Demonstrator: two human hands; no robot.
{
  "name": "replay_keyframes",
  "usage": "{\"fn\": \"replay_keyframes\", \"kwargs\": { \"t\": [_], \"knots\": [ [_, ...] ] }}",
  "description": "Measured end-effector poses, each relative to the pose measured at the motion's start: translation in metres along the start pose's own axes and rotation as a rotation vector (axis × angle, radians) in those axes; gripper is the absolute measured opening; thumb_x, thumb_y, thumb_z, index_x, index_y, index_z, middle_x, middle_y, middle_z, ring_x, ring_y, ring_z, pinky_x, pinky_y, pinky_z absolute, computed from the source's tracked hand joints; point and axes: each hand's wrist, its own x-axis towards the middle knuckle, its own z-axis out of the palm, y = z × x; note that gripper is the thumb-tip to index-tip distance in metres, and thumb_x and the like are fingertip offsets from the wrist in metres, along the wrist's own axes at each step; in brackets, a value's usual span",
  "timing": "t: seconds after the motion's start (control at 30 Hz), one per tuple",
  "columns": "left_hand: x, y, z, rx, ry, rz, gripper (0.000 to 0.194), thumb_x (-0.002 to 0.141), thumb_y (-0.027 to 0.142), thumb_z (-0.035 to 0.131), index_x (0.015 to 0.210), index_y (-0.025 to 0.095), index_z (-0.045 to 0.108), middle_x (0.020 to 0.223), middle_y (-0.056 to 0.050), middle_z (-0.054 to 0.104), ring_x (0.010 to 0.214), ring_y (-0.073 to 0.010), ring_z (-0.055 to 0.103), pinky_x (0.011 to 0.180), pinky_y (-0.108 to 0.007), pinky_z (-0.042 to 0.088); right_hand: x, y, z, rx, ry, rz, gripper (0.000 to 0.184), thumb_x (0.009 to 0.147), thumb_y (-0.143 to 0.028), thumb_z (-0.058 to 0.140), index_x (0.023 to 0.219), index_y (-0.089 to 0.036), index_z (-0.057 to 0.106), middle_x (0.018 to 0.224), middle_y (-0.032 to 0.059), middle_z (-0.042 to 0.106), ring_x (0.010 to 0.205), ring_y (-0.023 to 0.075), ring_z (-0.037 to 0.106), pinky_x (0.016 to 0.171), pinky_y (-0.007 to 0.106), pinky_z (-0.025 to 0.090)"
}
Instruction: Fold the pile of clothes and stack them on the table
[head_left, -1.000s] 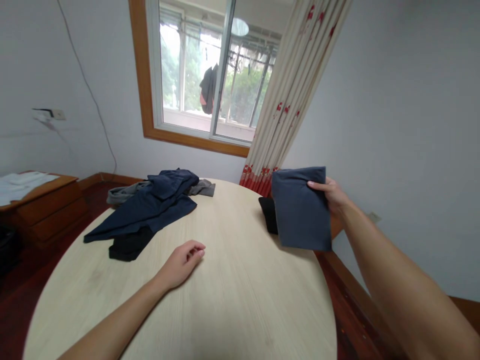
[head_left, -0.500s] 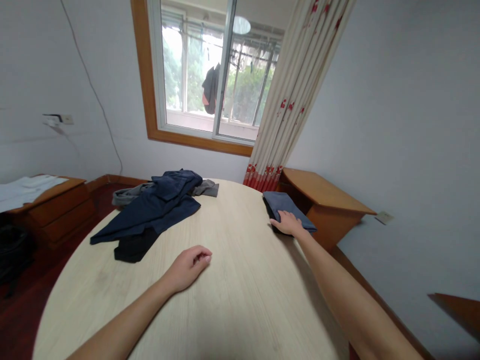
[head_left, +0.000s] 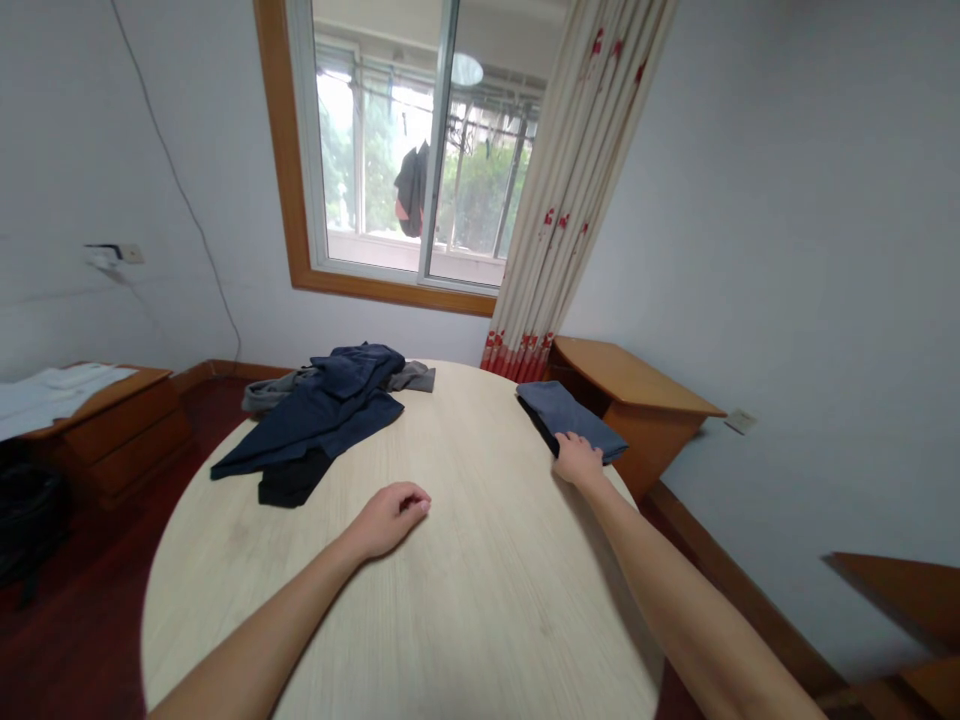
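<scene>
Touching folded cloth (head_left: 574,415) on tbl (head_left: 480,560): R hand (head_left: 577,460).

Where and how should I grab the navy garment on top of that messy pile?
I'd pinch the navy garment by its right-hand corner, coming from the right: the rest is crumpled, but that corner spreads out towards bare table.

Soft daylight from the window (head_left: 409,170), room dim, edges stretched.
</scene>
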Motion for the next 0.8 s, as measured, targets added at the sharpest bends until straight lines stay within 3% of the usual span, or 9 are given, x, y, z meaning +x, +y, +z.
{"fn": "replay_keyframes", "kwargs": {
  "t": [0.1,0.17,0.23,0.3,0.43,0.53,0.6,0.7,0.8],
  "knots": [
    [0.013,0.004,0.001,0.137,-0.066,0.005,0.026,0.084,0.039,0.054,0.090,0.020,0.070,0.088,-0.006,0.070,0.080,-0.0214,0.063,0.072,-0.031,0.045,-0.024,-0.034,-0.003,0.038,0.033,-0.103,0.049,0.088,-0.016,0.045,0.136,-0.015,0.051,0.145,0.0202,0.045,0.136,0.0322,0.037,0.105,0.053,0.032],
    [0.027,0.006,-0.001,0.219,-0.175,-0.007,0.024,0.079,0.038,0.057,0.091,0.021,0.071,0.085,-0.004,0.070,0.078,-0.0209,0.062,0.070,-0.029,0.044,-0.042,-0.064,-0.001,0.139,-0.041,-0.276,0.050,0.091,-0.022,0.046,0.140,-0.019,0.048,0.146,0.0170,0.045,0.136,0.0277,0.039,0.107,0.047,0.032],
    [0.039,0.004,-0.005,0.238,-0.272,-0.012,0.027,0.079,0.041,0.057,0.091,0.021,0.071,0.082,-0.004,0.070,0.075,-0.0204,0.062,0.068,-0.029,0.043,-0.057,-0.090,0.003,0.228,-0.112,-0.363,0.050,0.093,-0.027,0.044,0.142,-0.022,0.046,0.147,0.0146,0.046,0.137,0.0261,0.039,0.109,0.046,0.031],
    [0.047,-0.002,-0.009,0.221,-0.278,0.002,0.033,0.082,0.047,0.052,0.087,0.019,0.070,0.080,-0.004,0.070,0.075,-0.0206,0.062,0.068,-0.029,0.043,-0.067,-0.106,0.007,0.288,-0.118,-0.399,0.048,0.095,-0.030,0.043,0.142,-0.023,0.046,0.149,0.0138,0.045,0.139,0.0260,0.037,0.111,0.047,0.029],
    [0.049,-0.020,-0.015,0.081,-0.054,-0.064,0.053,0.091,0.054,0.031,0.081,0.017,0.068,0.077,-0.005,0.069,0.069,-0.0196,0.061,0.068,-0.030,0.045,-0.069,-0.110,0.019,0.394,0.013,-0.397,0.044,0.097,-0.031,0.039,0.137,-0.019,0.052,0.151,0.0129,0.043,0.141,0.0237,0.036,0.116,0.045,0.022],
    [0.042,-0.030,-0.019,-0.092,-0.025,-0.111,0.062,0.093,0.054,0.021,0.083,0.015,0.068,0.077,-0.006,0.070,0.059,-0.0167,0.057,0.061,-0.029,0.044,-0.064,-0.104,0.029,0.472,0.060,-0.408,0.041,0.096,-0.031,0.042,0.131,-0.016,0.058,0.147,0.0126,0.049,0.139,0.0220,0.039,0.116,0.041,0.023],
    [0.038,-0.033,-0.022,-0.091,-0.020,-0.082,0.060,0.093,0.052,0.022,0.081,0.015,0.069,0.076,-0.006,0.070,0.058,-0.0164,0.057,0.061,-0.029,0.044,-0.059,-0.100,0.034,0.508,0.062,-0.425,0.040,0.095,-0.032,0.045,0.129,-0.016,0.060,0.145,0.0122,0.051,0.137,0.0221,0.042,0.115,0.041,0.025],
    [0.034,-0.036,-0.030,0.033,0.089,-0.047,0.049,0.090,0.040,0.026,0.081,0.018,0.069,0.072,-0.003,0.070,0.061,-0.0174,0.059,0.065,-0.030,0.045,-0.053,-0.097,0.039,0.538,0.047,-0.440,0.040,0.093,-0.032,0.049,0.127,-0.017,0.061,0.145,0.0117,0.051,0.137,0.0236,0.042,0.115,0.042,0.026],
    [0.030,-0.037,-0.043,0.132,0.351,-0.031,0.042,0.086,0.034,0.031,0.080,0.019,0.069,0.070,-0.002,0.070,0.063,-0.0178,0.061,0.065,-0.029,0.044,-0.050,-0.095,0.043,0.562,0.027,-0.455,0.040,0.092,-0.033,0.051,0.128,-0.017,0.062,0.145,0.0124,0.050,0.138,0.0249,0.042,0.116,0.045,0.025]
  ]
}}
